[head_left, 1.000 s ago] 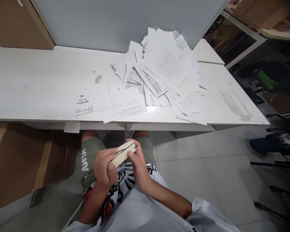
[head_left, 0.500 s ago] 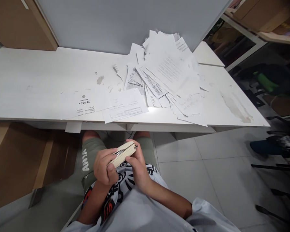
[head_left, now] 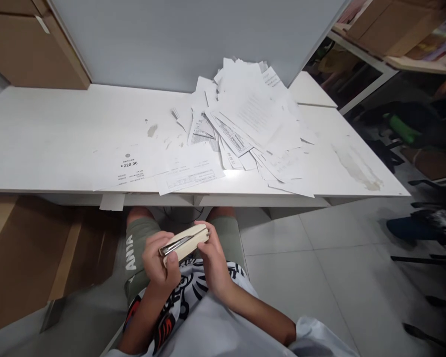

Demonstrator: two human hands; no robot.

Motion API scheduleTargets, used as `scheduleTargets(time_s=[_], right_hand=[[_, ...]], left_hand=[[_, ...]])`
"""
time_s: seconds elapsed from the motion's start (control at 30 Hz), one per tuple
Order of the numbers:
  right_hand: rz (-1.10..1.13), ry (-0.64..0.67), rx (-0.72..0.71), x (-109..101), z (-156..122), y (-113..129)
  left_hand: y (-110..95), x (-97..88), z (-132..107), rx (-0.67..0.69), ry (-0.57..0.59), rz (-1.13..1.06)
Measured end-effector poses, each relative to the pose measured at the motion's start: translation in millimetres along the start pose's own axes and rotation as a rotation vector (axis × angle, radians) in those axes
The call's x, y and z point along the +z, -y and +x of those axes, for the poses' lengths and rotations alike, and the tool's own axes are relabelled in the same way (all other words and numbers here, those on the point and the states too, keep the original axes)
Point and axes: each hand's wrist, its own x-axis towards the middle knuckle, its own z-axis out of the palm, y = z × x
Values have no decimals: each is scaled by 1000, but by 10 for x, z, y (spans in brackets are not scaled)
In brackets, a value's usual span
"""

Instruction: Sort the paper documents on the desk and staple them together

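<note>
A cream-coloured stapler (head_left: 188, 243) is held between both hands over my lap, below the desk's front edge. My left hand (head_left: 159, 260) grips its left end, with the thumb on the near side and the fingers behind. A strip of shiny metal shows along the stapler's side near that hand. My right hand (head_left: 213, 258) is closed round the right end, thumb pressing the near side. On the desk beyond the hands lie a printed sheet marked 220.00 (head_left: 130, 166) and another printed form (head_left: 191, 176), partly overlapping.
A heaped pile of papers (head_left: 252, 114) sits on the white desk (head_left: 59, 134) against a grey partition. Cardboard boxes stand at the back left (head_left: 40, 54) and lower left (head_left: 29, 258). Shelving and dark chair parts fill the right side, where part of another person's arm shows.
The stapler has turned in my hands, so more of its metal strip faces up. My left fingers have shifted off its top toward the far side. The camera view has tilted slightly.
</note>
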Motion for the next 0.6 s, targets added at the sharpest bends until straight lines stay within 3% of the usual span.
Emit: scheduleTargets(time_s=[0.07,0.13,0.2,0.3,0.43,0.53,0.6], right_hand=[[21,-1,10,-28,35,-29],[43,34,-5,-58,97,-4],[50,120,-52,-96,179,90],[3,304,-116,-179,295,299],[-73,495,-133,-278,373,457],[-64,535,-207,-249,383,464],[-116,543,-333,-164,378,502]], left_hand=[[-10,46,-36,-267,11,-107],[-4,91,-66,-516,109,-176],[24,105,-65,-620,210,-191],[82,46,35,-556,360,-181],[83,-48,259,-321,562,-28],[23,4,344,-122,504,115],[-8,85,348,-75,398,180]])
